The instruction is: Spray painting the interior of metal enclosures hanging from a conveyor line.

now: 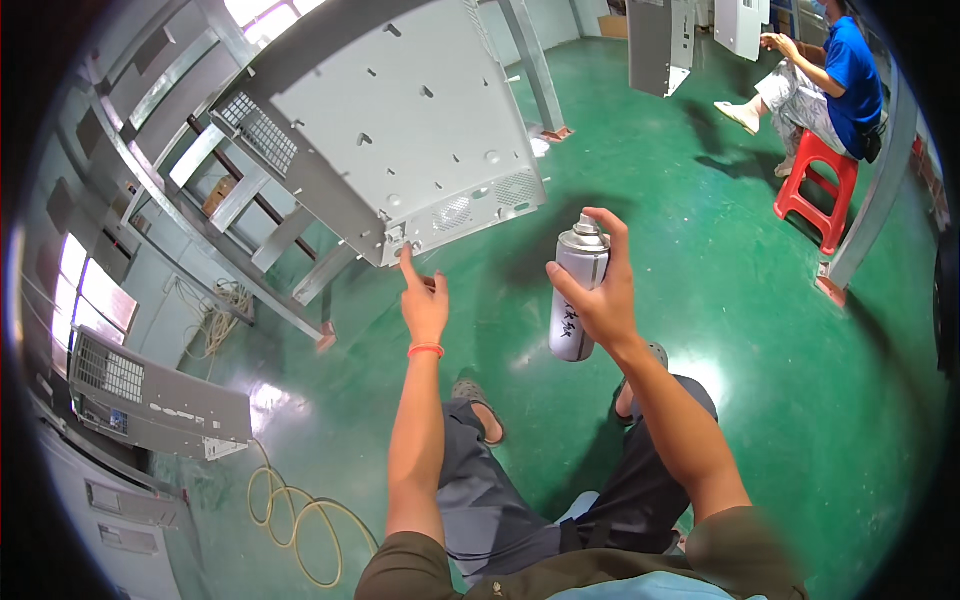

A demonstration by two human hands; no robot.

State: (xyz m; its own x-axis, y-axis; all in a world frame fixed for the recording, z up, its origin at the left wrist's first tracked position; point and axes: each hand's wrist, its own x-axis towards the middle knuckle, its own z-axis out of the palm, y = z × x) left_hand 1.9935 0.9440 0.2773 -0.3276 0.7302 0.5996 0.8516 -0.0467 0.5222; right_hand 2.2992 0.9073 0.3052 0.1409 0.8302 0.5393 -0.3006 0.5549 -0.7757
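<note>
Spray can, just right of the frame's centre, was clasped in the right grip, while the left grip, half curled, its hold unclear, pointed at the grey casing, upper centre.

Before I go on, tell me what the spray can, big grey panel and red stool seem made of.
Spray can: probably metal, smooth; its domed top gleams. Big grey panel: likely sheet metal, matte-coated, judging by punched holes and folded edges. Red stool: seemingly moulded plastic, glossy, evenly coloured.
</note>
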